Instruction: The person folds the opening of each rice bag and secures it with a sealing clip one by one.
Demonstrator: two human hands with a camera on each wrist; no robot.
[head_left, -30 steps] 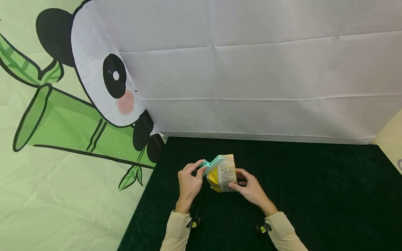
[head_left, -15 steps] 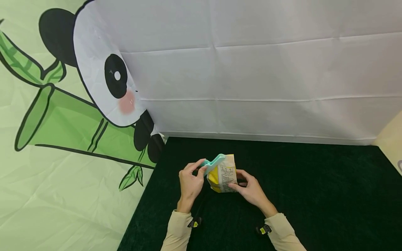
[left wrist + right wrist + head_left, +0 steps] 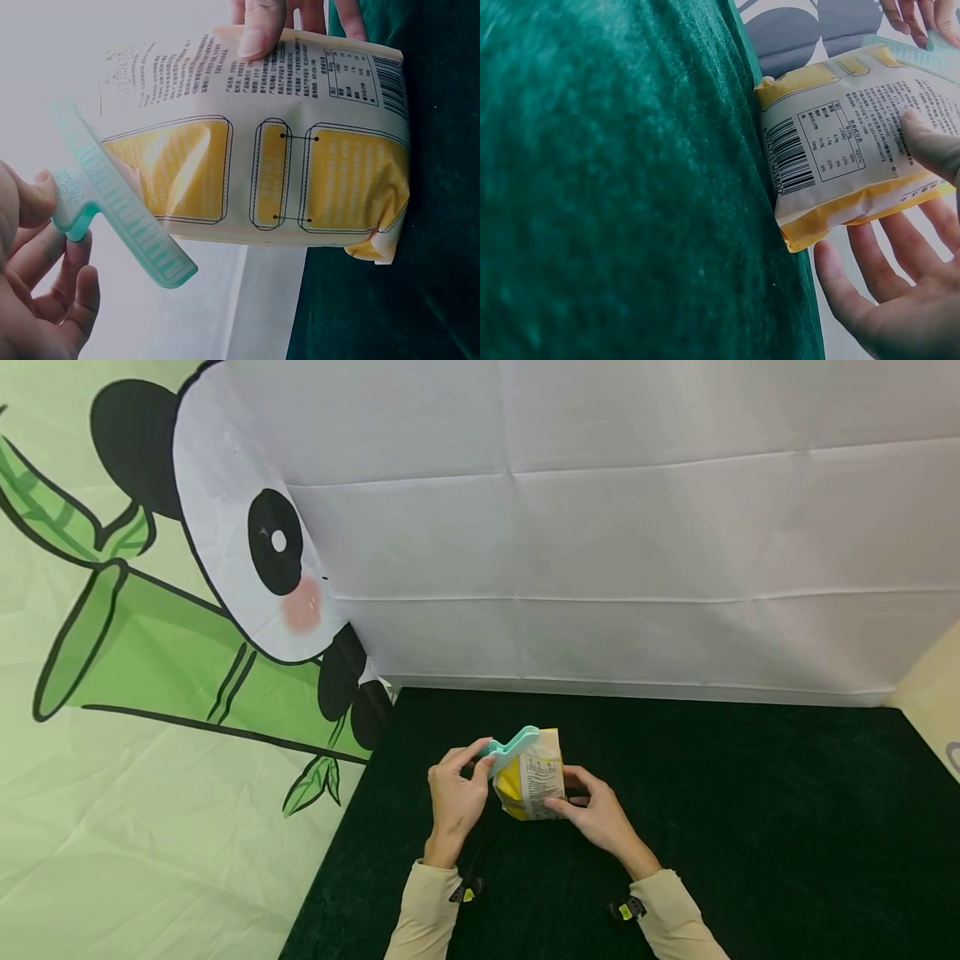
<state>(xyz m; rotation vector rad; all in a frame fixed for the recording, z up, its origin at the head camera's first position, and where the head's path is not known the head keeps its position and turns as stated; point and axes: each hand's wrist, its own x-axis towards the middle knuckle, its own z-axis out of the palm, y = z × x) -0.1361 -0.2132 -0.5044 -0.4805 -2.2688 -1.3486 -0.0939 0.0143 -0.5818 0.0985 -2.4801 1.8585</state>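
Note:
A yellow and white snack bag (image 3: 534, 781) with printed text and a barcode stands near the middle of the head view. My right hand (image 3: 597, 817) grips its right side, thumb on the front face and fingers behind. Pinched by its handle in my left hand (image 3: 456, 793) is a mint-green bag clip (image 3: 512, 747). The clip's long toothed bar (image 3: 124, 202) lies slantwise across the bag's top end in the left wrist view. Part of that top end is hidden behind the bar. The bag's bottom end (image 3: 784, 217) is right at the green cloth in the right wrist view.
A dark green velvet cloth (image 3: 750, 810) covers the table. Behind it hangs a white creased sheet (image 3: 637, 543), and on the left a printed panda and bamboo backdrop (image 3: 172, 652). A cream panel (image 3: 933, 693) stands at the right edge.
The clip's far end has tilted slightly upward at the bag's top corner. Both hands keep their hold almost in place, and the bag has barely moved.

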